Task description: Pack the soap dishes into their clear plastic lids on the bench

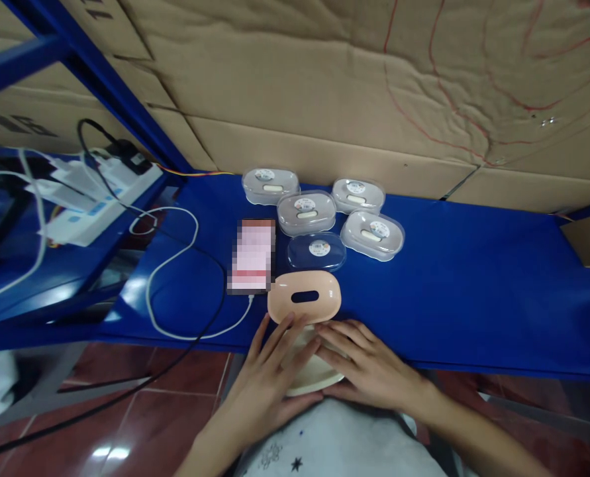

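Observation:
At the table's front edge, a cream oval dish [314, 376] lies between my two hands, partly covered by them. My left hand [265, 374] grips its left side, fingers over the top and thumb along the near rim. From the right, my right hand [369, 366] holds the same dish, its fingers bent across the upper surface. Just beyond my fingertips sits a peach oval dish [281, 299] with a long slot in its middle. Behind that lies a clear oval lid [302, 257] with a round sticker.
Several clear-lidded oval boxes [307, 215] with stickers stand at the back of the blue table [473, 291]. A phone [251, 255] on a white cable [148, 291] is at left. A power strip [96, 215] lies farther left; cardboard [299, 79] stands behind.

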{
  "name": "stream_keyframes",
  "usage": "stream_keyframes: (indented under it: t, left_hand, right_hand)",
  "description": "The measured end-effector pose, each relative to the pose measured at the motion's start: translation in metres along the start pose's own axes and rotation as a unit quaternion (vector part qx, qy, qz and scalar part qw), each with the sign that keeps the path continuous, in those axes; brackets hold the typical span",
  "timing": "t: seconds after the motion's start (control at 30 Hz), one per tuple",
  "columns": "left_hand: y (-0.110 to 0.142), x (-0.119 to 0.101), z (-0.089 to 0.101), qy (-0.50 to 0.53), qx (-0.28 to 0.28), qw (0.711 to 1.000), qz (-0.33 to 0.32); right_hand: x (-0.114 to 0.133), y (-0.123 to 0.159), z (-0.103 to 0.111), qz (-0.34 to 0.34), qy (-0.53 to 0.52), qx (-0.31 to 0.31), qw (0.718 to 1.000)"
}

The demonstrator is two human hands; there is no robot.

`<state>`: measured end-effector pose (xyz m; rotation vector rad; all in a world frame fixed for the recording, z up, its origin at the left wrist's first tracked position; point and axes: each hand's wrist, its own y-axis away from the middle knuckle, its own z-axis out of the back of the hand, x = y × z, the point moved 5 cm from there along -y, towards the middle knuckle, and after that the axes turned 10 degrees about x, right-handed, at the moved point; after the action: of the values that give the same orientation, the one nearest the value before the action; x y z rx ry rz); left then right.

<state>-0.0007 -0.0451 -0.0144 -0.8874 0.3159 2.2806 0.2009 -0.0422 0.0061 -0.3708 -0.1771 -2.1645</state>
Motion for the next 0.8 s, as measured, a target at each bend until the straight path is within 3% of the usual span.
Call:
stream_keyframes:
  t: [0.07,0.13,0.23,0.3,0.4,0.57,0.8]
  left_hand:
    - [0.000,-0.002,-0.001,-0.032,-0.008,0.999,-0.013]
    - [0.000,-0.005,-0.001,-0.093,-0.016,0.995,-0.023]
    - [0.001,-0.008,-0.002,-0.168,-0.022,0.985,-0.029]
    - [0.001,-0.010,-0.004,-0.187,-0.021,0.982,-0.034]
    - [-0.001,-0.010,-0.006,-0.197,-0.013,0.979,-0.041]
    - [-0.006,-0.009,-0.006,-0.194,-0.007,0.980,-0.049]
    - [-0.008,-0.007,-0.007,-0.193,0.005,0.979,-0.062]
  right_hand:
    - [-0.014,0.000,0.021,0.046,-0.016,-0.018,0.999]
    - [-0.040,-0.005,0.049,0.051,-0.021,-0.074,0.996]
    - [-0.099,-0.022,0.078,-0.067,0.065,-0.114,0.989]
    - [-0.136,-0.039,0.086,-0.144,0.112,-0.094,0.979]
    - [-0.174,-0.065,0.088,-0.193,0.133,-0.040,0.971]
    - [-0.196,-0.074,0.088,-0.243,0.103,0.028,0.964]
    - [-0.212,-0.023,0.100,-0.289,0.106,0.027,0.951]
